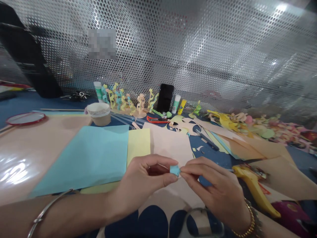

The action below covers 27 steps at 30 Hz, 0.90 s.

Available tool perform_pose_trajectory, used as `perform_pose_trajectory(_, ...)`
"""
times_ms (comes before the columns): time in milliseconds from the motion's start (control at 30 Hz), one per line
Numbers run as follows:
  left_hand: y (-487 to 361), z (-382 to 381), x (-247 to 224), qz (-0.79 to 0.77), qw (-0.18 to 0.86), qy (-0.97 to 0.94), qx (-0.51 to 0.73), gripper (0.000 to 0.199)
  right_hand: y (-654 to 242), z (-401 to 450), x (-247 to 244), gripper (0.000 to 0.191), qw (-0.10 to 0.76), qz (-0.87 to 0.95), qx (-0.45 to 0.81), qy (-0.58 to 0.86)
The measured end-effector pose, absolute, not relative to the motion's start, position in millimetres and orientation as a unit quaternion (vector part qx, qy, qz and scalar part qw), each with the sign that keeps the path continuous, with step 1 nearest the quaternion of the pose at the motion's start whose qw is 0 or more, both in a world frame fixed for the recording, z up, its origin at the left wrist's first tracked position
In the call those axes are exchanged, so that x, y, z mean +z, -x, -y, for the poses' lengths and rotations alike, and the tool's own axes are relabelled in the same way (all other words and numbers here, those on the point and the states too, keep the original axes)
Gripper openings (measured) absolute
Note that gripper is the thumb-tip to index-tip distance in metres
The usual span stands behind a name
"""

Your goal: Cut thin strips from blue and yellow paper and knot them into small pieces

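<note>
- Fingers of the left hand (146,175) pinch a small blue paper piece (174,170) between thumb and forefinger, holding it up in front of the body.
- The right hand (213,185) has its thumb and forefinger pressed together at the right edge of that piece; whether they grip a corner or only touch it, I cannot tell.
- The step in hand looks like fine shaping of the piece. I judge that the next move calls for a light, steady left hold while the right fingertips work the edge, since a hard squeeze could crush it.
- Just below lies a pale sheet with rounded cut-outs (160,198); beyond the left hand are a blue sheet (99,155) and a yellow sheet (139,142).
- Farther off stands a cup with a pale rim (99,114); its inside is too shallowly seen to tell what it holds.
- Along the back are two glue sticks, one at the left (98,91) and one beside the upright phone (165,98), plus a yellow tube (182,106); their fill does not show.
- Curled paper figures (119,99) stand between the left glue stick and the phone.
</note>
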<state>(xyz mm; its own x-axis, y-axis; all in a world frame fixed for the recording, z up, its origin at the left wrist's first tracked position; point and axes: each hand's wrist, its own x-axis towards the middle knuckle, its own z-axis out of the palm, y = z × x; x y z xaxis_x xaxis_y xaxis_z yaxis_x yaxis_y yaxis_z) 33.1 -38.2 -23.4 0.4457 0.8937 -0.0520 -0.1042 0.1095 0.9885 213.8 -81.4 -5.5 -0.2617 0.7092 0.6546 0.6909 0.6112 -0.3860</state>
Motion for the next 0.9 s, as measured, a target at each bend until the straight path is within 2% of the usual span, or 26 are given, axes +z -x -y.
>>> perform_pose_trajectory(767,-33.2,36.2,-25.3,-0.328,0.704,-0.518,0.358,0.025,-211.9,81.9,-8.4,0.015,0.410,0.785,0.053,0.461)
perform_pose_trajectory(900,-32.9,34.5,-24.7,-0.304,0.736,-0.486,0.359,0.015,-214.1,81.7,-7.2,0.012,0.408,0.793,0.035,0.451)
